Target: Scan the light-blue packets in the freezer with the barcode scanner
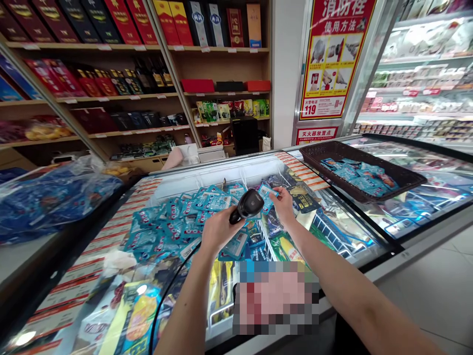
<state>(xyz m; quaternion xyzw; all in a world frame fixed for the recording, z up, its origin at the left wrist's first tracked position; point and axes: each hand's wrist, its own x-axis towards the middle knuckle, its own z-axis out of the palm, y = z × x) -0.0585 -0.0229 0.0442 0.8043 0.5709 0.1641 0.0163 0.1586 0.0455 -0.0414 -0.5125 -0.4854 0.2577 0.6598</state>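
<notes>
My left hand (pixel 218 230) is closed around the handle of a black barcode scanner (pixel 251 202), whose head points to the right. A black cable runs down from that hand along my forearm. Just beyond the scanner, my right hand (pixel 284 206) pinches a small blue snack packet (pixel 266 193) by its right edge. The packet and the scanner head are close together; whether they touch I cannot tell. Under and left of both hands spreads a heap of similar blue packets (pixel 185 217) on the glass top of a chest freezer (pixel 221 170).
On the freezer's right part stands a dark brown basket (pixel 369 197) holding more blue packets. At the left lies a clear plastic bag (pixel 55 197) with blue packets inside. Shelves of boxes (pixel 218 49) stand behind. A pixelated patch (pixel 275 298) covers the near edge.
</notes>
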